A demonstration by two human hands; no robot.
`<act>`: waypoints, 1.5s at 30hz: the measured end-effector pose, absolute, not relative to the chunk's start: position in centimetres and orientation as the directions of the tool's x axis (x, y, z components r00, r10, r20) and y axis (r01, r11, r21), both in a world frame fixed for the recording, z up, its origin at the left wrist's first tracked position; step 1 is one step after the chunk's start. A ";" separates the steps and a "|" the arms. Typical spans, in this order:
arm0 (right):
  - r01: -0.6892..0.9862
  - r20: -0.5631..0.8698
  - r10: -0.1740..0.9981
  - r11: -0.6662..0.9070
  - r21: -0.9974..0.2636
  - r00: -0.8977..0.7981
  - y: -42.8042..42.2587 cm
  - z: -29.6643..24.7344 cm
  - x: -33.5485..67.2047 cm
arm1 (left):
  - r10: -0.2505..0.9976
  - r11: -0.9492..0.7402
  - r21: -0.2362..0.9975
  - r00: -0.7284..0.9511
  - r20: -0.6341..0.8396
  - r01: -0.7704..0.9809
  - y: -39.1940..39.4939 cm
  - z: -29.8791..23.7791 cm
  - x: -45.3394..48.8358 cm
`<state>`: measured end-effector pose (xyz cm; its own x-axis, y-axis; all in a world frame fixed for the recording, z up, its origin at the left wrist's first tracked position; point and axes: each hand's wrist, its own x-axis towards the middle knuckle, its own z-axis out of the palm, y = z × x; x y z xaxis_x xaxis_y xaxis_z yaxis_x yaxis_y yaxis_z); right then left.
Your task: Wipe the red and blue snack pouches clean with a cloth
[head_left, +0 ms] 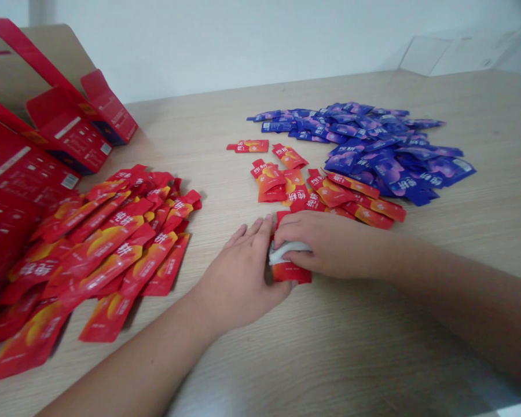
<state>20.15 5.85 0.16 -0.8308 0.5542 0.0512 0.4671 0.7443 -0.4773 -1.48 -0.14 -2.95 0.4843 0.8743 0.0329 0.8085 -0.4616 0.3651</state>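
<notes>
My two hands meet at the middle of the wooden table (330, 347). My right hand (325, 243) is closed over a small stack of red sachets (292, 272), thumb under a white edge of it. My left hand (243, 272) lies against the stack's left side with its fingers stretched out and together. Just beyond the hands is a loose scatter of red sachets (312, 188). A big heap of red sachets (108, 243) lies to the left. A pile of blue sachets (373, 145) lies at the far right.
Red cartons with open flaps (65, 127) stand at the far left edge, behind the red heap. A pale wall runs along the table's back. Flat clear sheets (451, 55) lean at the far right corner.
</notes>
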 end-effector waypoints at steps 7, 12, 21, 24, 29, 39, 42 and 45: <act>0.547 0.101 0.613 0.758 -0.357 -0.784 7.0 -1.5 20.6 | 0.884 -0.440 0.376 0.468 0.019 0.815 -0.1 -2.6 -1.3; 0.592 0.141 0.642 0.756 -0.278 -0.754 7.4 -2.6 21.0 | 0.885 -0.435 0.358 0.466 0.001 0.826 0.0 -2.6 -1.5; 0.583 0.111 0.621 0.774 -0.248 -0.776 7.1 -1.8 21.1 | 0.893 -0.423 0.358 0.450 0.009 0.832 -0.1 -2.6 -1.3; 0.543 0.074 0.588 0.782 -0.307 -0.805 6.5 -0.7 21.1 | 0.895 -0.420 0.373 0.446 0.016 0.828 -0.1 -2.6 -1.3; 0.411 -0.011 0.473 0.752 -0.515 -0.881 5.3 1.7 20.9 | 0.883 -0.447 0.372 0.468 0.039 0.813 -0.1 -2.8 -1.3; 0.417 -0.076 0.457 0.715 -0.561 -0.886 5.5 1.8 20.9 | 0.877 -0.450 0.365 0.480 0.010 0.815 0.0 -2.8 -1.3; 0.473 -0.073 0.503 0.741 -0.477 -0.861 5.7 1.2 20.9 | 0.881 -0.437 0.389 0.472 0.006 0.811 0.1 -2.8 -1.3; 0.522 -0.072 0.551 0.732 -0.438 -0.832 5.7 0.8 21.0 | 0.880 -0.441 0.396 0.474 0.016 0.805 0.1 -2.7 -1.4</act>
<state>20.99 5.71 0.83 -0.8315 0.5508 -0.0720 0.5225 0.7316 -0.4380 -1.37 0.06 -2.74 0.4741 0.8803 0.0162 0.8055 -0.4411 0.3957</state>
